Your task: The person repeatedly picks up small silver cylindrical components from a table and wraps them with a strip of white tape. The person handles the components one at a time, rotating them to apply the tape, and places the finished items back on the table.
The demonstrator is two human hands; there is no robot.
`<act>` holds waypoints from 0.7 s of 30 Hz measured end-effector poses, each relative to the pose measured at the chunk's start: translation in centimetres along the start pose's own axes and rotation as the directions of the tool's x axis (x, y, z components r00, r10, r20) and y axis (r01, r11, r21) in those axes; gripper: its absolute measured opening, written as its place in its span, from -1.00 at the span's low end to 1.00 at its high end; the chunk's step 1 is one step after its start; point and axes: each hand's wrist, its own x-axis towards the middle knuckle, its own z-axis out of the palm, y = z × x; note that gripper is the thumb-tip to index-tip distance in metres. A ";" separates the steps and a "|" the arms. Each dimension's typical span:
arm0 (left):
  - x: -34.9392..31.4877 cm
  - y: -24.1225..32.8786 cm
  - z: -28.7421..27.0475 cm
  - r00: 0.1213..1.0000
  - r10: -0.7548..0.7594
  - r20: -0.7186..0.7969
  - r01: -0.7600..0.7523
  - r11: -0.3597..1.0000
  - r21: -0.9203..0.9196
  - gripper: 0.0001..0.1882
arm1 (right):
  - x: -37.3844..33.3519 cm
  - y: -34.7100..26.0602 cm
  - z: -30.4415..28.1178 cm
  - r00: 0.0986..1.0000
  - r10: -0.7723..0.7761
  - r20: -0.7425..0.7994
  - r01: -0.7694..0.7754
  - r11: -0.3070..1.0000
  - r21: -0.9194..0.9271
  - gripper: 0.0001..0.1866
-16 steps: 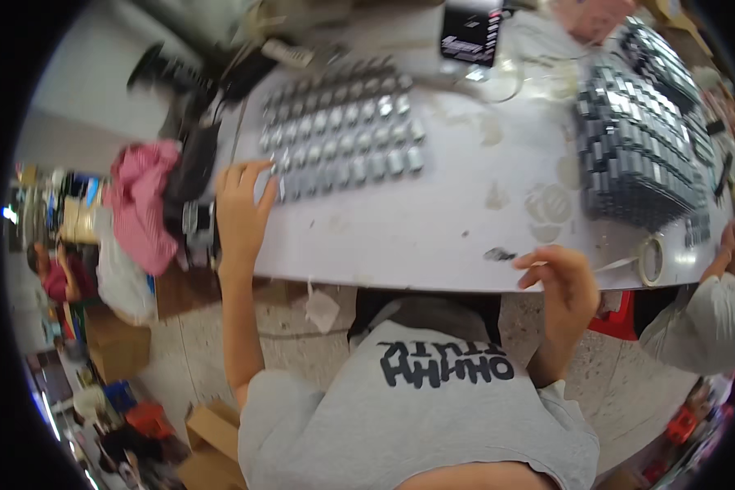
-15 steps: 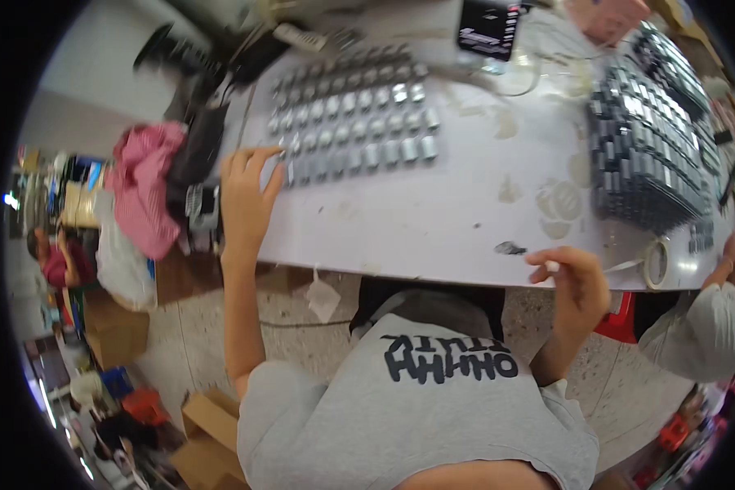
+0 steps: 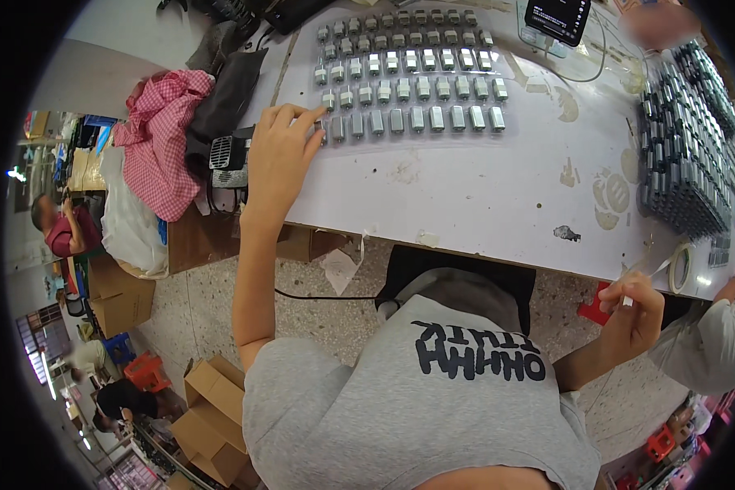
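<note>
Small silver box-shaped metal parts, like little motors (image 3: 417, 120), stand in several rows in a clear plastic tray (image 3: 498, 139). The back rows carry pale pieces on top; the nearest row shows bare metal. My left hand (image 3: 284, 155) is at the tray's left end, thumb and forefinger apart beside the end part of the nearest row, the other fingers loosely bent. Over by the table's front edge on the right, my right hand (image 3: 639, 322) pinches a small white piece (image 3: 627, 301). Whether it is tape cannot be made out.
A tape roll (image 3: 679, 268) stands at the right table edge, near a tall stack of filled trays (image 3: 686, 155). A lit phone (image 3: 557, 18) lies at the back. Pink checked cloth (image 3: 167, 135) hangs at left. Another person's sleeve (image 3: 702, 347) is close on the right.
The view has shifted, so the tray appears higher and further right. My right hand has moved right and down, toward the tape roll's side, keeping the white piece. My left hand stays at the tray's left end.
</note>
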 end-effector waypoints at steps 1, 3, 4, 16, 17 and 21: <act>0.0 0.0 -0.1 1.000 -0.012 0.010 0.012 1.000 0.001 -0.75 | -0.1 0.0 0.0 1.000 -0.018 0.025 0.017 0.999 0.034 -0.84; 0.1 0.1 -0.4 1.000 -0.007 0.022 0.007 1.000 0.025 -0.75 | -0.2 0.0 0.1 0.996 -0.066 0.053 0.057 0.988 0.144 -0.83; 0.3 0.2 -0.6 1.000 0.022 0.015 -0.022 0.999 0.038 -0.74 | -0.2 0.0 0.3 0.994 -0.101 0.048 0.090 0.975 0.203 -0.82; -0.1 -1.4 -0.9 0.983 0.044 0.179 -0.025 0.994 -0.108 -0.76 | -2.0 -3.8 -6.9 0.949 -0.255 -0.188 0.306 0.888 0.344 -0.82; -0.2 -1.4 -0.7 0.982 0.073 0.173 -0.053 0.992 -0.116 -0.75 | -2.7 -4.3 -7.3 0.945 -0.242 -0.219 0.305 0.893 0.332 -0.80; -0.8 -0.7 -1.8 0.975 -0.039 0.221 0.036 0.999 0.018 -0.74 | -3.4 -5.2 -8.9 0.964 -0.236 -0.122 0.262 0.924 0.279 -0.77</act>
